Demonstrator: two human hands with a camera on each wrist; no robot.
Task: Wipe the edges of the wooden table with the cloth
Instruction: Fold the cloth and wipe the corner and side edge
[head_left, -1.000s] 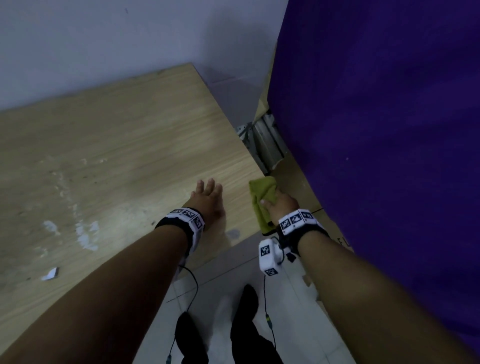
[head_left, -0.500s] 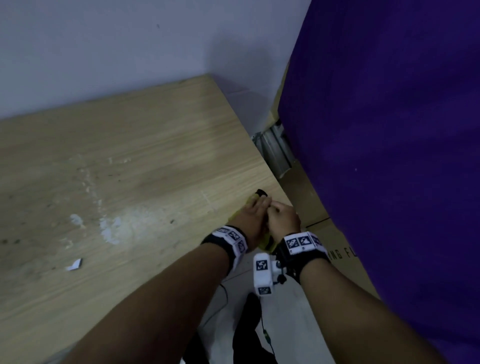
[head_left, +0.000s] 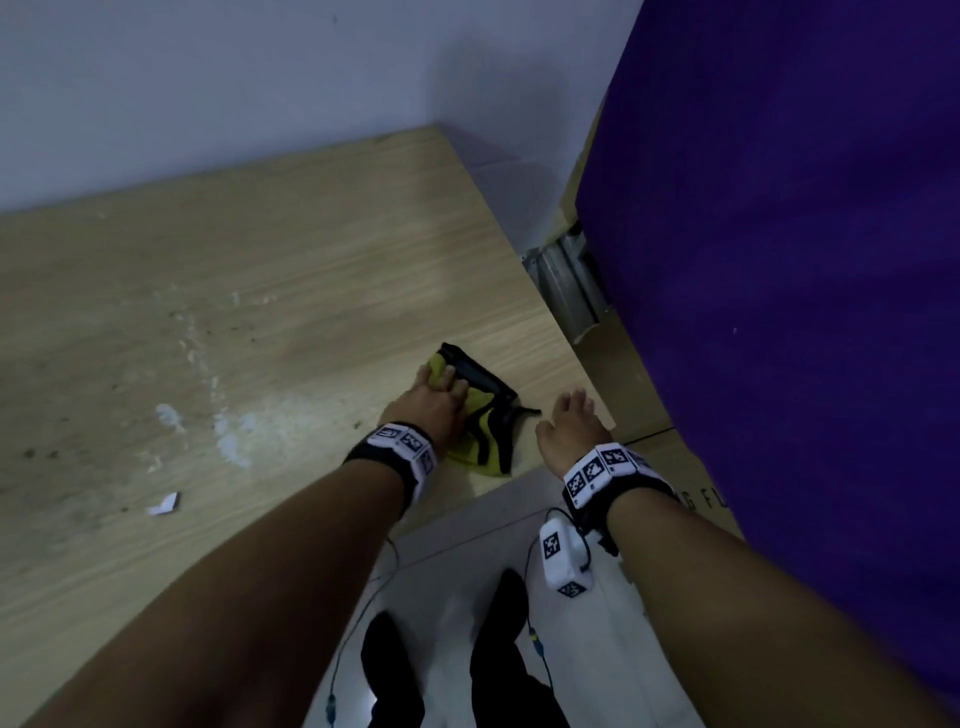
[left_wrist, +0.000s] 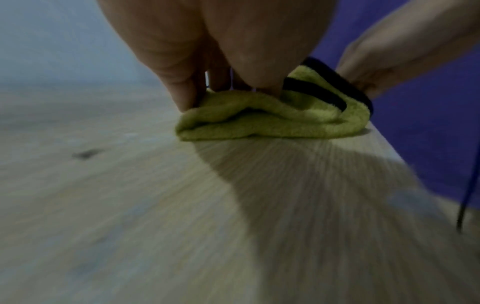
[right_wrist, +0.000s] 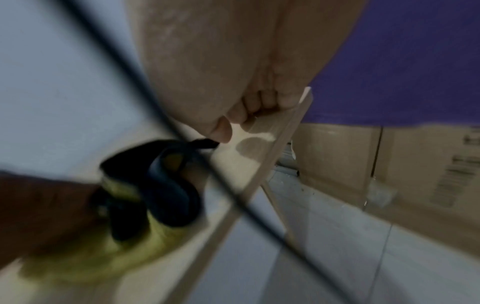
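The left hand (head_left: 434, 410) lies on the yellow-green cloth (head_left: 485, 431) with its fingers curled into the bunched fabric, gripping it against the bench (head_left: 260, 291); from the left wrist the fingertips (left_wrist: 187, 98) press down into a fold of the cloth (left_wrist: 272, 121). The right hand (head_left: 569, 426) sits just beside it, at the near right corner of the bench, holding nothing, its fingers loosely bent and touching the wood by the edge. In the right wrist view its fingertips (right_wrist: 249, 115) rest on the bench top close to the edge (right_wrist: 280, 144), and the cloth's black trim (right_wrist: 171, 185) lies just short of them.

The cloth itself is crumpled, black-bordered, and rests on the bench top near that corner, between the two hands.

Further left on the bench are a small white scrap (head_left: 165, 504) and a smear of whitish marks (head_left: 228, 431). To the right stands a cardboard box (head_left: 670, 467) under a purple sheet (head_left: 779, 234), and beyond the bench a pale wall (head_left: 234, 78).
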